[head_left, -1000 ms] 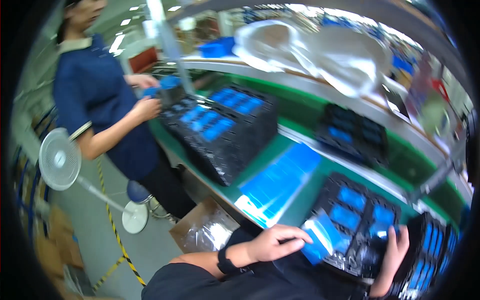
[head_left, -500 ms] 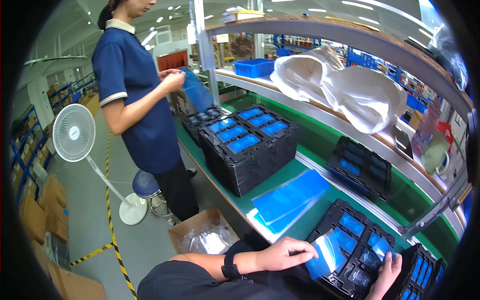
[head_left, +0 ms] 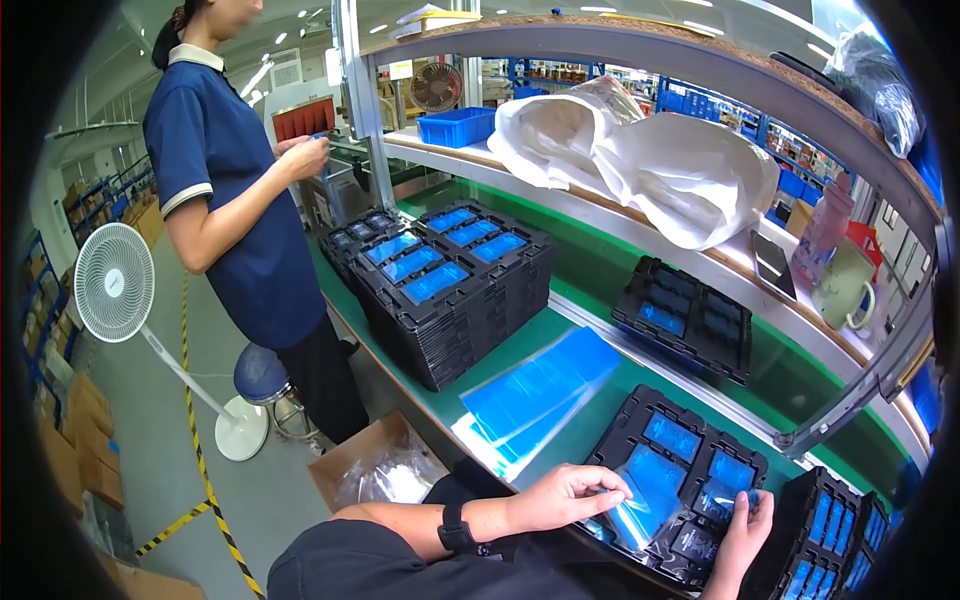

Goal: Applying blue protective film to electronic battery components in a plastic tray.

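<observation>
A thin sheet of blue film (head_left: 647, 500) is pinched at its left edge by my left hand (head_left: 572, 498); it hangs over the lower left of a black tray (head_left: 628, 428). The tray has several pockets; most of those in sight look blue and the lower ones look dark. At the tray's right side, my right hand (head_left: 742, 535) closes thumb and fingers on the edge of a small piece of clear film (head_left: 716, 497) lying over a pocket. Loose blue film sheets (head_left: 545, 390) lie overlapped on the green bench, left of the tray.
A tall stack of black trays (head_left: 450, 325) stands farther left. Another tray (head_left: 685, 318) sits beyond the metal rail, and more trays (head_left: 825, 530) stand at right. A co-worker (head_left: 225, 170) stands at left. A carton of clear plastic (head_left: 375, 470) is below the bench edge.
The view has shifted, so most things appear farther left. My right hand has come down closer to the tray with its film. The co-worker's blue sheet no longer shows hanging.
</observation>
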`<state>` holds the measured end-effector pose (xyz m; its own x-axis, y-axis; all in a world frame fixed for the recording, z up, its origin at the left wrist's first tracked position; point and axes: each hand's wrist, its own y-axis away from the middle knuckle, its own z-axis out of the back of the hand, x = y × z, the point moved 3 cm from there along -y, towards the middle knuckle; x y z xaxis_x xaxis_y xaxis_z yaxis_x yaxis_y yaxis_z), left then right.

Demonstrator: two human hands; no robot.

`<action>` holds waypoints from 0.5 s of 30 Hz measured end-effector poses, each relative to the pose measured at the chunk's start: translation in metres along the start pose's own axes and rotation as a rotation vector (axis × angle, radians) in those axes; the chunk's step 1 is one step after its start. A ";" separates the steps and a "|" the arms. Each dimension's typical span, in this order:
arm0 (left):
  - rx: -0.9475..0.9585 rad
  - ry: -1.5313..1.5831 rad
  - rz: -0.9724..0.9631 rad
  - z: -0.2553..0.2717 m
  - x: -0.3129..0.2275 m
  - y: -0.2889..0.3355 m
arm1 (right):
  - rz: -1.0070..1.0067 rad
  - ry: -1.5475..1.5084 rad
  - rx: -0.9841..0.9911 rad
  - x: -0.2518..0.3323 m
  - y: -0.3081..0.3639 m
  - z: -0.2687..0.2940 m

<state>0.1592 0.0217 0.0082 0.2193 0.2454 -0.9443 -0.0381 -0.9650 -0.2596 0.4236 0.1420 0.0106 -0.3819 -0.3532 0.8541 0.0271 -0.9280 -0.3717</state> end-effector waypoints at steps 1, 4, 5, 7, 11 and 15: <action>-0.004 -0.004 0.001 0.000 0.000 0.000 | 0.007 -0.022 0.002 -0.002 0.000 0.000; -0.010 -0.048 -0.022 0.002 0.001 -0.001 | 0.023 -0.003 -0.005 0.000 0.001 -0.002; -0.019 -0.082 -0.052 0.000 0.002 0.001 | 0.038 0.044 -0.008 0.002 0.001 -0.001; -0.010 -0.125 -0.072 0.001 0.004 0.004 | 0.016 0.056 -0.003 0.006 0.000 -0.001; -0.015 -0.210 -0.137 -0.008 0.003 0.003 | -0.032 -0.018 -0.012 0.000 0.001 0.003; -0.019 -0.242 -0.090 -0.004 0.005 -0.002 | 0.052 -0.048 -0.037 -0.010 -0.002 0.006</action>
<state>0.1647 0.0243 0.0047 -0.0187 0.3431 -0.9391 -0.0105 -0.9393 -0.3429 0.4326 0.1465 0.0051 -0.3361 -0.4066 0.8495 0.0108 -0.9036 -0.4282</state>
